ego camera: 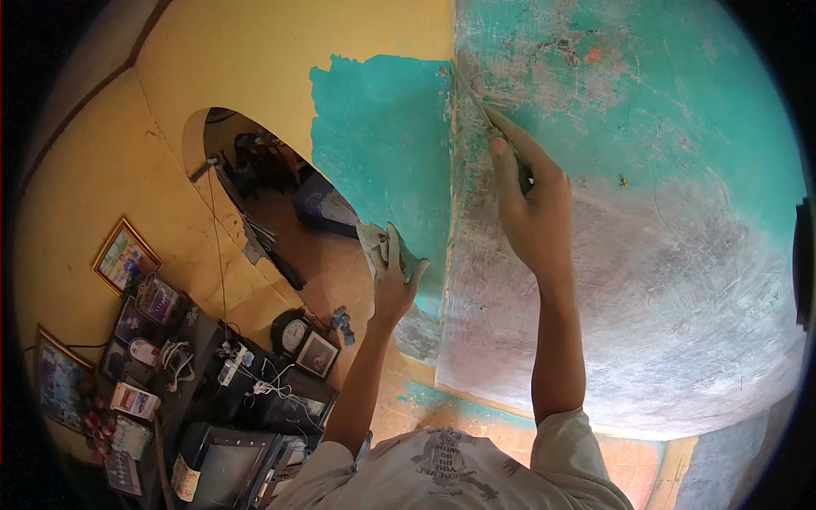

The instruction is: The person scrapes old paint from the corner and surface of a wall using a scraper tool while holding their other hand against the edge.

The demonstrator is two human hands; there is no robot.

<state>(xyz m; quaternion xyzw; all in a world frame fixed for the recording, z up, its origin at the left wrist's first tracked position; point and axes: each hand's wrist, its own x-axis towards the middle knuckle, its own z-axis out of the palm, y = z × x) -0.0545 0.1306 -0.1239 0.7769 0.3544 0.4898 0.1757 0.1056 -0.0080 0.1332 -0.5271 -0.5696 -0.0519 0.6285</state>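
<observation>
My right hand [535, 191] grips a thin-bladed scraper [475, 99], probably a putty knife; its handle is mostly covered by my fingers. The blade's tip meets the vertical corner [452, 159] between two wall faces. To the right, the turquoise wall [676, 115] is scuffed, with a large grey-pink worn area [625, 274] lower down. Left of the corner is a turquoise patch [376, 127] with a ragged edge against yellow paint [255, 57]. My left hand [395, 277] rests with fingers apart at the bare, greyish edge of the arched opening [366, 239]; no tool shows in it.
Through the opening, a dark blue piece of furniture [325, 204] stands on a brown floor [274, 220]. At lower left, a dark cabinet [191, 357] carries a clock [293, 335], picture frames, tangled cables [274, 386] and a television [226, 468]. A framed picture [127, 255] hangs above.
</observation>
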